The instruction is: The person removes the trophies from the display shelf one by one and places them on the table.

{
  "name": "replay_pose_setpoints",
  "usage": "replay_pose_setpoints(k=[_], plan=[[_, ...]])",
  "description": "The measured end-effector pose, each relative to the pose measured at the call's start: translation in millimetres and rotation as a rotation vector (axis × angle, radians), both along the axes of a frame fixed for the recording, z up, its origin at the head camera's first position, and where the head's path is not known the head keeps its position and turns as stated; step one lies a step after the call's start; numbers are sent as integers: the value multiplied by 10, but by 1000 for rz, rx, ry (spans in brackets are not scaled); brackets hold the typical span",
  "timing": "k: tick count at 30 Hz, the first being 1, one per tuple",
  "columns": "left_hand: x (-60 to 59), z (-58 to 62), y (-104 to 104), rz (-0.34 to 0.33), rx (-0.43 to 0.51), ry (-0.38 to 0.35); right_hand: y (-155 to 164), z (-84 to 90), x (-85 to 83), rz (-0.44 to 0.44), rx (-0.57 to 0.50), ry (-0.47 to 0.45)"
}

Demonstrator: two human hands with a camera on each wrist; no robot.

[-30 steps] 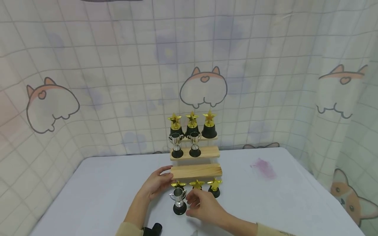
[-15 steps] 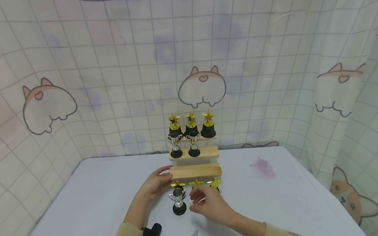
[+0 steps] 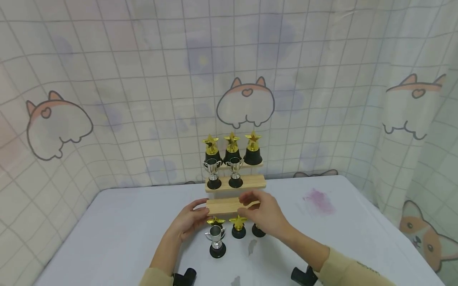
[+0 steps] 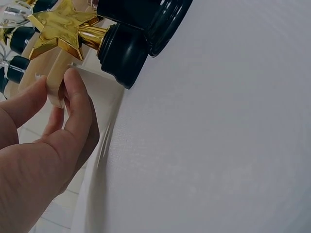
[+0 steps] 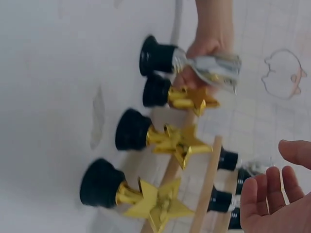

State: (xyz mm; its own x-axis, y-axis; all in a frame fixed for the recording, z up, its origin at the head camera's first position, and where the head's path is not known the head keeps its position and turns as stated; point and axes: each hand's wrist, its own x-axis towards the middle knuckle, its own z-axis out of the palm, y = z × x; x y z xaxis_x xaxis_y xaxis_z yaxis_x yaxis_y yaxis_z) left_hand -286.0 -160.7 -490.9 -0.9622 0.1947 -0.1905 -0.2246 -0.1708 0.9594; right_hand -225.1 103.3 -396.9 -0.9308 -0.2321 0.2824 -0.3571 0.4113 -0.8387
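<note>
Between the two hands, at the front of the stepped wooden stand, lies the lowest plank (image 3: pixel 234 206), its long axis running left to right across the white table (image 3: pixel 118 234). The left hand (image 3: pixel 189 221) grips the plank's left end, thumb on top and fingers curled beneath, as the left wrist view shows. The right hand (image 3: pixel 264 214) hovers over the plank's right half with fingers relaxed and spread, holding nothing; whether it touches the wood I cannot tell. Both hands sit about equally close, one at each end. Just in front of the plank stand three gold star trophies (image 3: pixel 238 226) on black bases, and nearer the person a silver cup (image 3: pixel 216 242). Higher steps behind carry two more silver cups (image 3: pixel 224 173) and three more star trophies (image 3: pixel 231 148).
</note>
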Motion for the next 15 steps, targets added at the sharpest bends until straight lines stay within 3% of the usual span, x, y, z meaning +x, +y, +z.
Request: replay_pose_setpoints(k=[8, 15], plan=[[-6, -9, -7, 2, 0, -3, 106, 101, -335, -94, -81, -29], [-3, -1, 6, 2, -10, -7, 117, 129, -521, -126, -108, -101]])
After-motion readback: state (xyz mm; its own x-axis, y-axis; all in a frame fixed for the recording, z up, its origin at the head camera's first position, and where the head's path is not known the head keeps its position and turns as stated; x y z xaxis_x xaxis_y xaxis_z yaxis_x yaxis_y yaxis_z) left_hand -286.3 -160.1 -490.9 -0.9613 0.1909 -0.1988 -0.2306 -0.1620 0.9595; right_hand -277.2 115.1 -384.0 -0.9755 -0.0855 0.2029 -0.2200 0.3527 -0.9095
